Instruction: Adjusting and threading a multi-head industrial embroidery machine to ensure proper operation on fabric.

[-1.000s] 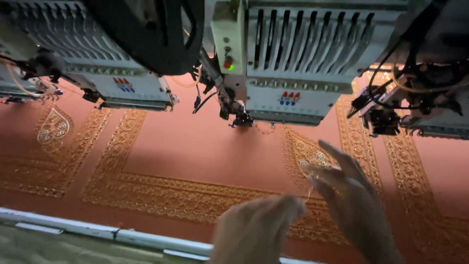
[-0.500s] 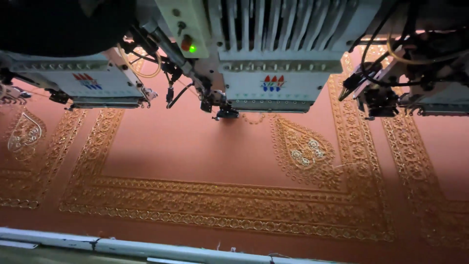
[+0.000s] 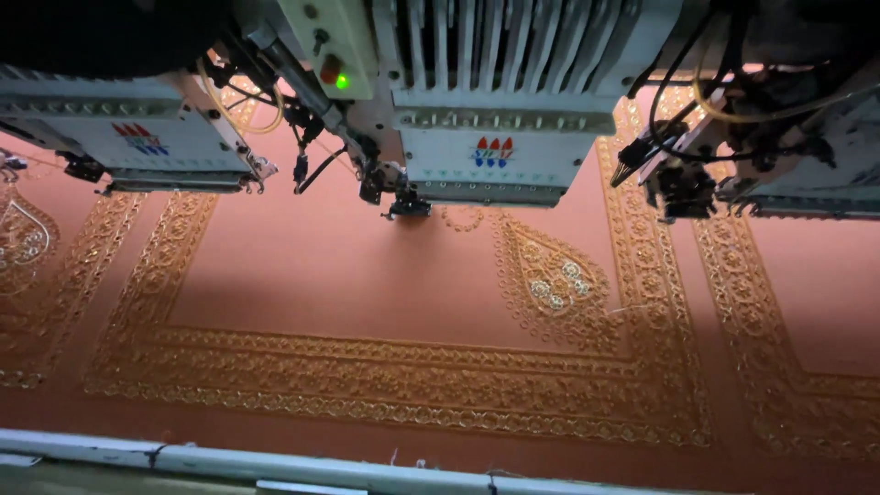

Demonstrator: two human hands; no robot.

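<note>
Neither of my hands shows in the head view. A salmon-pink cloth (image 3: 339, 275) lies stretched flat under a row of embroidery machine heads. Gold border bands (image 3: 394, 385) are stitched on it, and a gold teardrop motif (image 3: 550, 280) sits right of centre. The middle machine head (image 3: 495, 147) is white with a lit green lamp (image 3: 342, 82), and its needle foot (image 3: 408, 206) hangs just above the cloth. A second head (image 3: 147, 142) stands at the left and a third (image 3: 733, 165), with black cables, at the right.
A pale metal frame rail (image 3: 275, 463) runs along the near edge of the cloth. Another teardrop motif (image 3: 23, 238) shows at the far left. Loose black wires (image 3: 307, 160) hang between the left and middle heads.
Both of my hands, seen at the lower right a second ago, have dropped out of view. The view has shifted, so the machine heads sit further left and closer.
</note>
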